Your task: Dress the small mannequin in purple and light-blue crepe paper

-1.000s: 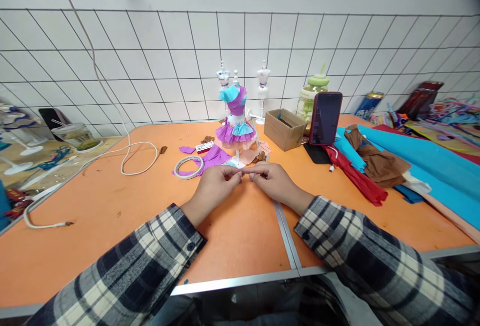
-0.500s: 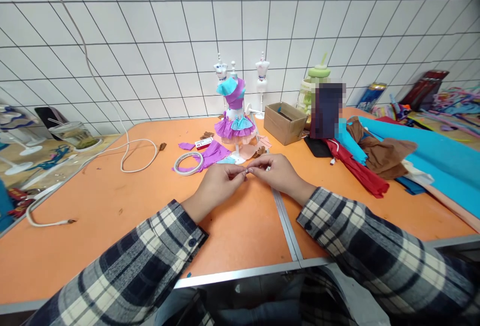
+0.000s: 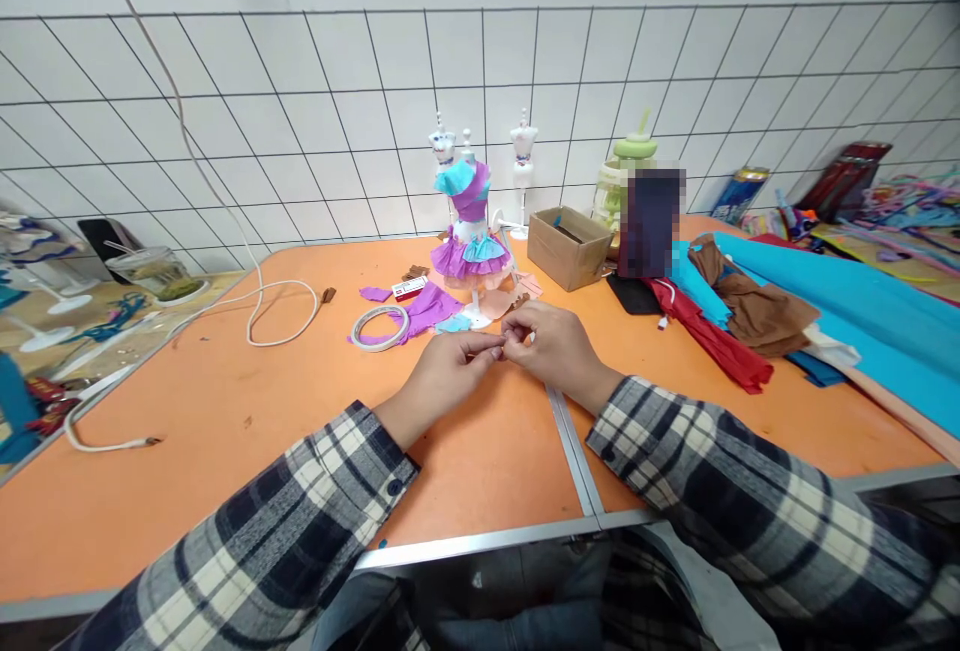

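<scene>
My left hand (image 3: 452, 367) and my right hand (image 3: 553, 349) meet fingertip to fingertip above the orange table (image 3: 480, 471). Both are closed in a pinch, and whatever sits between the fingers is too small to make out. Just beyond them stands a small dress form (image 3: 471, 216) in a purple and light-blue crepe-paper top and ruffled skirt. To the left of its base lie purple crepe-paper scraps (image 3: 433, 307), with a roll of tape (image 3: 380, 328) resting partly on them. A small red-and-white box (image 3: 409, 288) is beside these.
An open cardboard box (image 3: 568, 249) stands behind my right hand. Right of it are a dark, blurred-out upright object (image 3: 652, 221), red crepe paper (image 3: 709, 336), brown crepe paper (image 3: 769, 303) and a blue sheet (image 3: 862, 276). A white cable (image 3: 259, 306) loops on the left.
Both hands stay pinched together at nearly the same spot; the fingers have shifted slightly against each other. The whole view has moved a little.
</scene>
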The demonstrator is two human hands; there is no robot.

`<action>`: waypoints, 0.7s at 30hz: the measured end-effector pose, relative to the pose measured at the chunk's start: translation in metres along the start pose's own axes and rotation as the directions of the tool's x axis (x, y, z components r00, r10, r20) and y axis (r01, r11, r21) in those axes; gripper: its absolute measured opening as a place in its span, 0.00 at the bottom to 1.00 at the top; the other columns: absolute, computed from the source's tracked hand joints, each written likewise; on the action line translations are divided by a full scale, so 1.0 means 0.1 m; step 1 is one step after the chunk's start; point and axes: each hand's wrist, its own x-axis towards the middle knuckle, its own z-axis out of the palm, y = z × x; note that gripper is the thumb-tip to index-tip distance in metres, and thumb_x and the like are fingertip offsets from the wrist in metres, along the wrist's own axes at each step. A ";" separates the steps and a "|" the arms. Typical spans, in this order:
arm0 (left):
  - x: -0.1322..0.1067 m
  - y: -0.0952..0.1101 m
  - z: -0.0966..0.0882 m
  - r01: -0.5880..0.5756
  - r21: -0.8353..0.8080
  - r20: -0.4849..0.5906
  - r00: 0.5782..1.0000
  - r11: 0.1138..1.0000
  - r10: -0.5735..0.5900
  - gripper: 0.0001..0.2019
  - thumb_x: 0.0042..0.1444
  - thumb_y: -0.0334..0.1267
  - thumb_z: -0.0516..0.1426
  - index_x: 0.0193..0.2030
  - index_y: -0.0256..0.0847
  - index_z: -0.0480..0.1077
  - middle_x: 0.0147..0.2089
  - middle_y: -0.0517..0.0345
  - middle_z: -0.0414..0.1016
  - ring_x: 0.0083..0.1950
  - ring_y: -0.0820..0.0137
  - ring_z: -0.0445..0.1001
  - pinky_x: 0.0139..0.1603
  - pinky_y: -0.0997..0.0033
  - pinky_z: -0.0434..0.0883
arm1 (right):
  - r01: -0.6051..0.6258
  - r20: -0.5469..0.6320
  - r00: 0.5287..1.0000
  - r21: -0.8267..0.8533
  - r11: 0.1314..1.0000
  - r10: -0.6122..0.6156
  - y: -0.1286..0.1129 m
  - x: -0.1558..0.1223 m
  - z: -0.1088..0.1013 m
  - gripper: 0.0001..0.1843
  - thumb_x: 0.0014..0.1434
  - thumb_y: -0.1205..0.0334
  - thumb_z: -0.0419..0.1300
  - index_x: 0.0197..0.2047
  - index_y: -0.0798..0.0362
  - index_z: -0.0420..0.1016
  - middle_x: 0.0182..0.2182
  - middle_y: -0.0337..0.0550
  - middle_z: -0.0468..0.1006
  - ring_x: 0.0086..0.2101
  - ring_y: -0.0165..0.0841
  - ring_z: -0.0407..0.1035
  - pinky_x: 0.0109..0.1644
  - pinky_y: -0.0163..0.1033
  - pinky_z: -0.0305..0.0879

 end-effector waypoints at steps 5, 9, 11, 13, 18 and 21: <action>0.01 -0.05 0.01 0.025 0.006 -0.056 0.998 1.000 -0.024 0.11 0.60 0.36 0.56 0.42 0.42 0.81 0.41 0.55 0.84 0.44 0.63 0.81 0.48 0.66 0.73 | -0.238 0.119 0.970 0.292 0.926 0.212 0.10 0.05 0.02 0.11 0.52 0.72 0.57 0.32 0.55 0.82 0.28 0.40 0.80 0.30 0.30 0.71 0.35 0.33 0.63; 0.03 -0.10 -0.02 0.049 0.002 -0.065 0.997 0.999 -0.049 0.13 0.60 0.36 0.56 0.47 0.44 0.80 0.44 0.55 0.84 0.44 0.63 0.81 0.45 0.65 0.73 | -0.370 0.276 0.920 0.376 0.850 0.279 0.11 0.07 -0.02 0.14 0.56 0.70 0.56 0.40 0.55 0.84 0.27 0.40 0.80 0.29 0.30 0.73 0.34 0.33 0.64; 0.04 -0.10 -0.04 0.062 0.003 -0.066 0.996 0.998 -0.061 0.13 0.60 0.36 0.57 0.48 0.44 0.80 0.44 0.55 0.84 0.43 0.63 0.81 0.45 0.65 0.73 | -0.371 0.302 0.915 0.374 0.850 0.267 0.09 0.07 -0.04 0.13 0.58 0.66 0.59 0.42 0.54 0.84 0.29 0.41 0.81 0.29 0.30 0.73 0.34 0.33 0.64; 0.04 -0.09 -0.05 0.078 0.011 -0.069 0.995 0.997 -0.077 0.13 0.60 0.36 0.57 0.48 0.43 0.80 0.44 0.55 0.84 0.43 0.63 0.81 0.45 0.65 0.73 | -0.353 0.284 0.923 0.361 0.863 0.259 0.07 0.07 -0.05 0.12 0.58 0.64 0.61 0.42 0.54 0.84 0.32 0.43 0.83 0.29 0.30 0.73 0.34 0.33 0.64; 0.04 -0.06 -0.04 0.085 0.021 -0.062 0.995 0.996 -0.083 0.14 0.59 0.36 0.58 0.50 0.42 0.79 0.45 0.55 0.84 0.43 0.63 0.80 0.45 0.64 0.74 | -0.337 0.204 0.938 0.356 0.872 0.280 0.10 0.07 0.00 0.10 0.56 0.63 0.62 0.39 0.54 0.84 0.33 0.43 0.83 0.28 0.29 0.72 0.33 0.33 0.64; 0.04 -0.08 -0.03 0.091 0.009 -0.062 0.994 0.996 -0.090 0.14 0.59 0.37 0.58 0.50 0.41 0.79 0.45 0.54 0.84 0.43 0.63 0.81 0.45 0.64 0.74 | -0.347 0.188 0.936 0.362 0.865 0.297 0.14 0.07 0.03 0.09 0.54 0.64 0.62 0.36 0.56 0.82 0.30 0.42 0.82 0.26 0.29 0.71 0.31 0.33 0.64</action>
